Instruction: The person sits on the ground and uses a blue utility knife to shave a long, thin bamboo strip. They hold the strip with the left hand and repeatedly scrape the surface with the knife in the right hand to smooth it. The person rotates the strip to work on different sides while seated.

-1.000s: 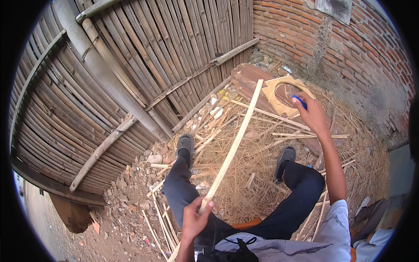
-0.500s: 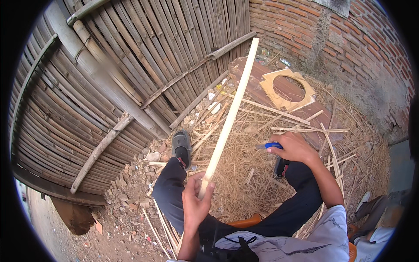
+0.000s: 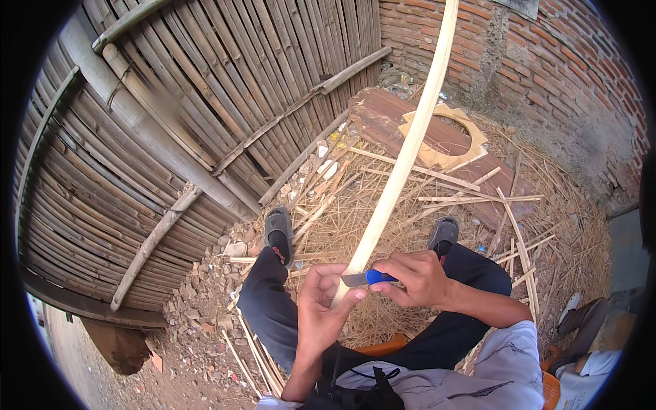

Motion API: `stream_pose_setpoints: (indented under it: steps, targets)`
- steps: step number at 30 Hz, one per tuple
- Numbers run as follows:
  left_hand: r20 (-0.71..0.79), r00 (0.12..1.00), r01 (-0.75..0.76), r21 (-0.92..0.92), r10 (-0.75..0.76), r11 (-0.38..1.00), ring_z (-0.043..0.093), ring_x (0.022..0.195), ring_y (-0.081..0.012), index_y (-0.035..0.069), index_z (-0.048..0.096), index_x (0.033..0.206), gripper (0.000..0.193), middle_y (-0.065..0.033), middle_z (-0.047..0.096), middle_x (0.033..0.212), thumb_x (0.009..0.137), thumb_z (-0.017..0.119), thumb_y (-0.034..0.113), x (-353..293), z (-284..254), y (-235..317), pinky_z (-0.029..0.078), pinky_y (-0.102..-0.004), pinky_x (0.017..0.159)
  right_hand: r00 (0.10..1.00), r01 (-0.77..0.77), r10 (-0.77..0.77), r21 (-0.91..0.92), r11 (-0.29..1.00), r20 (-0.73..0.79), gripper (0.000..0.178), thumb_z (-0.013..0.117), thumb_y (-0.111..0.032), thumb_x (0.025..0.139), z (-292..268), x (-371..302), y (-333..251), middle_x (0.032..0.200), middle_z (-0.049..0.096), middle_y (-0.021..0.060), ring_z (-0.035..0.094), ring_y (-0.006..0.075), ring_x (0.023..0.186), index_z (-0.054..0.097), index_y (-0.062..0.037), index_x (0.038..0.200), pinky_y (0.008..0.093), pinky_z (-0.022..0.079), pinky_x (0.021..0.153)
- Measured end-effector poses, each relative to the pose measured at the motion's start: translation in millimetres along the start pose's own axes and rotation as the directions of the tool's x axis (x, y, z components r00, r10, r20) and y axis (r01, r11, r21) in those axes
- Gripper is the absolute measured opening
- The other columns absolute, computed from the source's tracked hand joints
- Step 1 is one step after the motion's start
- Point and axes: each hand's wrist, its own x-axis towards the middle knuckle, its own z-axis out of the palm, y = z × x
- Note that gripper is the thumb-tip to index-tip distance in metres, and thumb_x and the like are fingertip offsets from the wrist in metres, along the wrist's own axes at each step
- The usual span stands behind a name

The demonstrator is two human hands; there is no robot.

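- We find the left hand (image 3: pixel 318 307) pinching the pale strip (image 3: pixel 403 171) near its lower end, the thumb on one side and the fingers curled round the other.
- We note that the strip rises from this grip, leaning to the right, and passes out at the upper edge of the view.
- We record the right hand (image 3: pixel 418 279) closed round the blue-handled knife (image 3: pixel 380 276), its blade lying across the strip just beside the left thumb (whether the edge has bitten in, we cannot tell).
- We observe both hands near each other, above and between the bent legs (image 3: pixel 273 301).
- Beyond them, we see a reddish-brown board (image 3: pixel 379 119) flat on the ground; on it rests a flat tan piece (image 3: pixel 437 158) with a round opening and an angular outline.
- We list loose strips (image 3: pixel 451 200) lying over straw-like litter (image 3: pixel 372 314) near the board.
- We place a slatted wall (image 3: pixel 307 55) on the left, and a brick wall (image 3: pixel 547 89) at the right.
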Motion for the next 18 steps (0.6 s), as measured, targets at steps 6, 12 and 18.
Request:
stream_pose_setpoints:
  steps: [6, 12, 18]
  targets:
    - [0.013, 1.000, 0.004, -0.108, -0.003, 0.994, 0.073, 0.089, -0.0087, 0.000, 0.055, 0.128, 0.055, -0.0105, 0.077, 0.106, 0.087, 0.092, 0.001, 3, 3, 2, 0.053, -0.0196, 0.067, 1.000, 0.026, -0.026, -0.033, 0.999, -0.015, 0.031, 0.084, -0.029, 0.093, -5, 5, -11, 0.076, 0.065, 0.0043, 0.068, 0.0227, 0.059, 0.074, -0.0079, 0.113, 0.0364, 0.055, 0.052]
    - [-0.014, 1.000, -0.022, -0.119, 0.021, 0.993, 0.069, 0.081, -0.0072, -0.001, 0.057, 0.126, 0.052, -0.0087, 0.075, 0.103, 0.087, 0.092, 0.002, 3, 7, 2, 0.051, -0.0206, 0.064, 0.998, 0.050, -0.052, -0.093, 0.994, -0.025, 0.029, 0.083, -0.029, 0.093, -7, 11, -15, 0.075, 0.061, 0.0028, 0.066, 0.0208, 0.057, 0.074, -0.0092, 0.113, 0.0351, 0.054, 0.052]
    - [0.002, 1.000, 0.030, -0.122, -0.030, 0.992, 0.075, 0.095, -0.0120, -0.002, 0.058, 0.127, 0.046, -0.0136, 0.077, 0.110, 0.091, 0.087, -0.005, 3, -2, -2, 0.060, -0.0239, 0.078, 0.999, 0.046, -0.044, -0.167, 0.985, 0.017, 0.028, 0.082, -0.030, 0.094, -12, 15, -20, 0.073, 0.058, 0.0013, 0.064, 0.0191, 0.054, 0.074, -0.0104, 0.112, 0.0343, 0.053, 0.051]
